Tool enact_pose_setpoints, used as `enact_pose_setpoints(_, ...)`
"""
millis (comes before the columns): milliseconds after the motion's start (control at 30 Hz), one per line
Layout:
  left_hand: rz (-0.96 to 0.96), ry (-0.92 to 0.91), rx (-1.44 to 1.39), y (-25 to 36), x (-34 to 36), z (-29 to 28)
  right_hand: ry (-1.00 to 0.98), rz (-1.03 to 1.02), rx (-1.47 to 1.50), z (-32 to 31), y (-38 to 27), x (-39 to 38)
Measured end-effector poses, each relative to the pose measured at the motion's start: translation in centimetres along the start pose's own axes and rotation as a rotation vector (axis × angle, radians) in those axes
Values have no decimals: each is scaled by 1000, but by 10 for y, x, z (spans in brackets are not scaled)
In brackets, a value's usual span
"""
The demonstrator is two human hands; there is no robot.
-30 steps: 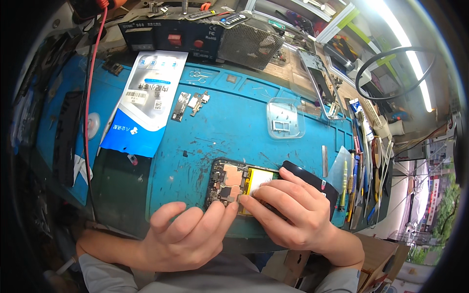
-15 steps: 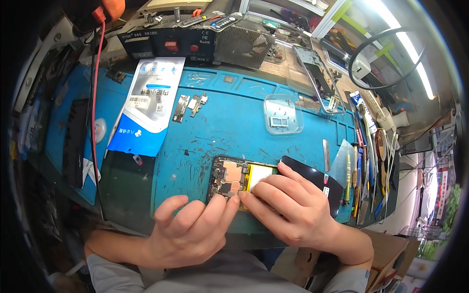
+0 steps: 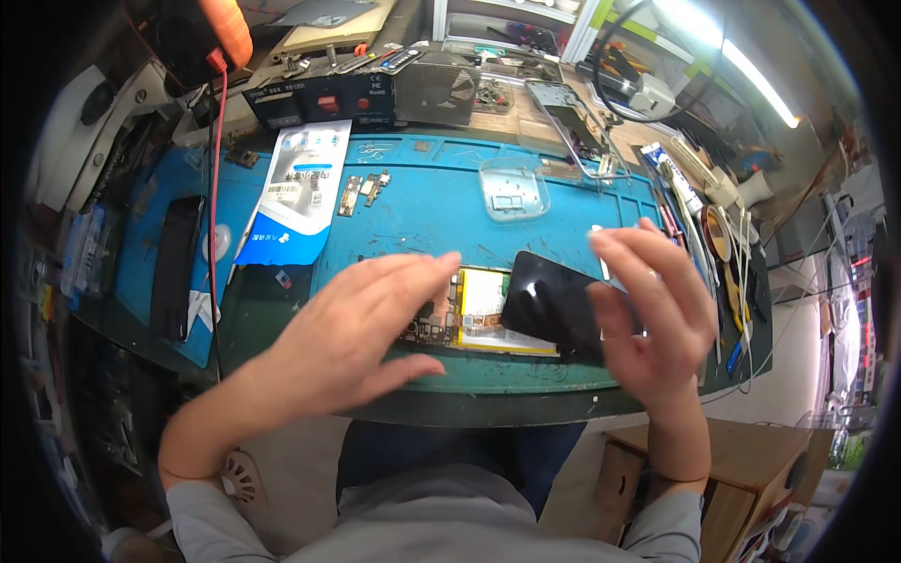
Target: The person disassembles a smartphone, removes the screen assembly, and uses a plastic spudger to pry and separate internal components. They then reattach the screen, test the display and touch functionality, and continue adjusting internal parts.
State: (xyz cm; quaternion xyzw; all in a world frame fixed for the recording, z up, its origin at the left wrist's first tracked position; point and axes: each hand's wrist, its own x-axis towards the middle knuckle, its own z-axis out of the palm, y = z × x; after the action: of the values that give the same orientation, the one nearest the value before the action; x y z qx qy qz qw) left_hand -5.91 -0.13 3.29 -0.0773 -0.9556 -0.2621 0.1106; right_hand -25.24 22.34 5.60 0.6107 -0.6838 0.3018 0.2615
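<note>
An opened phone (image 3: 434,324) with exposed circuit board and a yellow-edged battery (image 3: 483,310) lies on the blue mat (image 3: 394,225). My left hand (image 3: 361,333) hovers over the board end, fingers extended and thumb apart, hiding part of it. A black glass phone panel (image 3: 544,300) overlaps the battery's right side. Over that panel's right end, my right hand (image 3: 657,314) is raised with fingers bent but apart and nothing visible in them.
A blue-silver packet (image 3: 286,230), small boards (image 3: 352,195) and a clear tray (image 3: 511,188) lie behind. A black panel (image 3: 178,267) and red cable are at left; assorted tools (image 3: 718,244) line the right. A black box (image 3: 319,103) stands at back.
Both hands have lifted off the phone, fingers opening; the right has moved rightward. The view has shifted, showing more floor below the bench and the black panel partly over the battery.
</note>
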Motion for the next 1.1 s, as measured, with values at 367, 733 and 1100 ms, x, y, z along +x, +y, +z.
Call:
enact_pose_setpoints(367, 213, 8, 84, -25, 7, 5, 234, 576, -46, -45, 4, -128)
enact_pose_setpoints(733, 251, -26, 280, -15, 8, 3, 384, 780, 1, -44, 17, -127)
enact_pose_setpoints(1100, 380, -54, 436, 0, 19, -5, 98, 816, -318, -71, 37, -94)
